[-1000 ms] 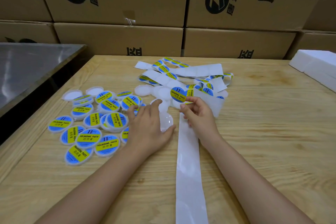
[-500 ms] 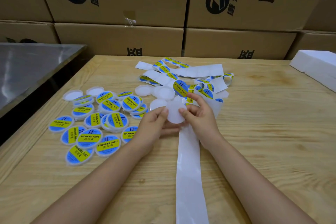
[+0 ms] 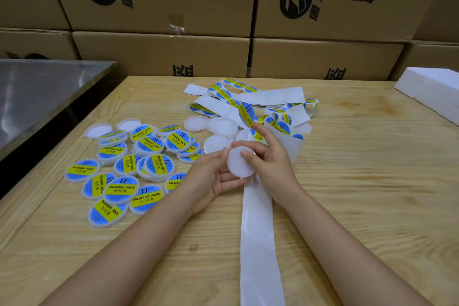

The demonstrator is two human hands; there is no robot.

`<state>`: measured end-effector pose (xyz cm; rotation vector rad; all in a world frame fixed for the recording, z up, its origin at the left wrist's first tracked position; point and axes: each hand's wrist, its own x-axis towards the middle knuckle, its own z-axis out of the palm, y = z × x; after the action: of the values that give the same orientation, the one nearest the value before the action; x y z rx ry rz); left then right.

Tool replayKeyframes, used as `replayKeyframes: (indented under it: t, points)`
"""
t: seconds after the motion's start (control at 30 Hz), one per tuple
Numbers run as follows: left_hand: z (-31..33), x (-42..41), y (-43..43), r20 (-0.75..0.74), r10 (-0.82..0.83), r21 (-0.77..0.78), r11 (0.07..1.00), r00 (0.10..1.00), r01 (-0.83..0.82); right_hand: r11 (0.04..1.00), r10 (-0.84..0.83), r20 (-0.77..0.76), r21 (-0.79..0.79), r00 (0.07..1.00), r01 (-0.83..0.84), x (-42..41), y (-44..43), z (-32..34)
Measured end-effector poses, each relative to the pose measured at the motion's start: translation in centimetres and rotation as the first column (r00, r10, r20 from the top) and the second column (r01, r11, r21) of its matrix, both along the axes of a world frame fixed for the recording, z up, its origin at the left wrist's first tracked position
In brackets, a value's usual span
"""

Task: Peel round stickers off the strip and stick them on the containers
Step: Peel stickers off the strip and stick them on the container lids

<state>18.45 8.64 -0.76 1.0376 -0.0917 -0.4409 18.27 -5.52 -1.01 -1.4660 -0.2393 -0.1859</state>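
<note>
Sticker (image 3: pixel 246 114) clings to the right hand's (image 3: pixel 270 159) raised index fingertip, just above the blank container (image 3: pixel 239 163). Curled fingers of the left hand (image 3: pixel 211 176) cradle that container; the right thumb and lower fingers pinch its edge. Hanging loose, the sticker could fold on itself or land off-centre, wrinkled.

We see a table (image 3: pixel 347 194) of pale wood, its grain plain and its finish matt. The strip (image 3: pixel 258 243) is slick white backing paper, glossy enough to catch the light. The bare container (image 3: pixel 239 164) is white plastic, frosted and matt. The labelled containers (image 3: pixel 119 189) share that plastic under shiny printed faces. The sticker (image 3: pixel 246 114) is glossy; whether paper or film we cannot tell. The boxes (image 3: pixel 161 52) are matt brown cardboard. The bench top (image 3: pixel 37 92) is brushed metal with a dull sheen, and the block (image 3: pixel 434 92) is matt white foam.
</note>
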Motion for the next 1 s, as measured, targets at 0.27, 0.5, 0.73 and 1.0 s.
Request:
replayKeyframes:
  t: [0.27,0.5,0.73,1.0]
  points:
    - [-0.1,0.7,0.4,-0.044,0.180,0.016,0.984,0.983,-0.179,0.976,-0.184,-0.071,0.106,0.980,0.191,0.4,-0.3,0.7]
    - [-0.1,0.7,0.4,0.004,0.165,0.059,0.984,0.986,-0.165,0.988,-0.150,-0.157,-0.053,0.976,0.144,0.3,-0.1,0.2]
    - [-0.2,0.6,0.4,0.043,0.152,0.097,0.983,0.988,-0.155,0.975,-0.190,-0.172,-0.153,0.967,0.164,0.4,-0.4,0.1]
    - [-0.5,0.4,0.2,0.101,0.164,0.151,0.972,0.981,-0.178,0.970,-0.192,-0.168,-0.182,0.967,0.161,0.7,-0.7,-0.5]
